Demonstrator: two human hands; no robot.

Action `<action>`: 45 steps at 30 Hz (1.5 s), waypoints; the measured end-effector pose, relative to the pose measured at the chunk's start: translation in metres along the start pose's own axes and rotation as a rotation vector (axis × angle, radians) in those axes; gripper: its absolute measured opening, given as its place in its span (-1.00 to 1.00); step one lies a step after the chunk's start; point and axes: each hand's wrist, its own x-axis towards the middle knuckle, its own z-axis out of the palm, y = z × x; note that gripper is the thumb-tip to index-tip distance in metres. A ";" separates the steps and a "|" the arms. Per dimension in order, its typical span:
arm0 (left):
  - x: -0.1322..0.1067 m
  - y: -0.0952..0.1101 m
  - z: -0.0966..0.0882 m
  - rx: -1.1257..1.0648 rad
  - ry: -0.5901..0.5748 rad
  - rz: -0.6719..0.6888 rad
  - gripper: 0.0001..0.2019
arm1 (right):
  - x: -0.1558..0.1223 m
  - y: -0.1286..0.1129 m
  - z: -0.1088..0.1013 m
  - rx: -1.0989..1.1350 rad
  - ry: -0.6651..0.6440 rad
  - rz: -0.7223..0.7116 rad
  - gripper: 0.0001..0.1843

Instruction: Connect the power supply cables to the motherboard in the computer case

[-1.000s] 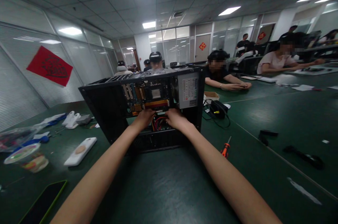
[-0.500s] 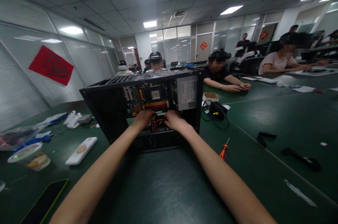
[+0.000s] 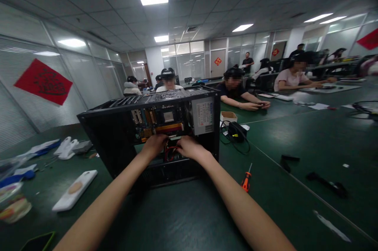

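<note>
An open black computer case [image 3: 118, 132] stands on the green table [image 3: 183, 211] in front of me, showing its motherboard [image 3: 159, 119] and a grey power supply [image 3: 203, 115]. Both my hands reach inside its lower part. My left hand [image 3: 154, 144] is curled closed just under the motherboard. My right hand [image 3: 189, 147] is curled closed beside it. A bundle of red and black cables [image 3: 170, 152] lies between them; what the fingers grip is hidden.
An orange-handled screwdriver [image 3: 245, 180] lies right of the case. A white phone case [image 3: 74, 190] lies to the left, a black adapter with cable [image 3: 236, 132] behind on the right, black parts [image 3: 325, 182] farther right. Other people sit at the far tables.
The camera has tilted up and turned slightly right, so everything sits lower and further left in view. Both hands stay in the same spot inside the case.
</note>
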 end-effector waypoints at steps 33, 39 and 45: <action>-0.013 0.001 0.002 -0.403 -0.017 0.058 -0.53 | 0.002 -0.001 -0.016 -0.219 0.150 -0.086 -0.67; -0.018 0.009 -0.001 -0.348 -0.125 0.079 -0.58 | 0.019 -0.001 -0.018 -0.285 0.137 -0.153 -0.68; -0.019 0.007 0.000 -0.288 -0.072 0.097 -0.61 | 0.024 -0.002 -0.007 -0.293 0.125 -0.081 -0.69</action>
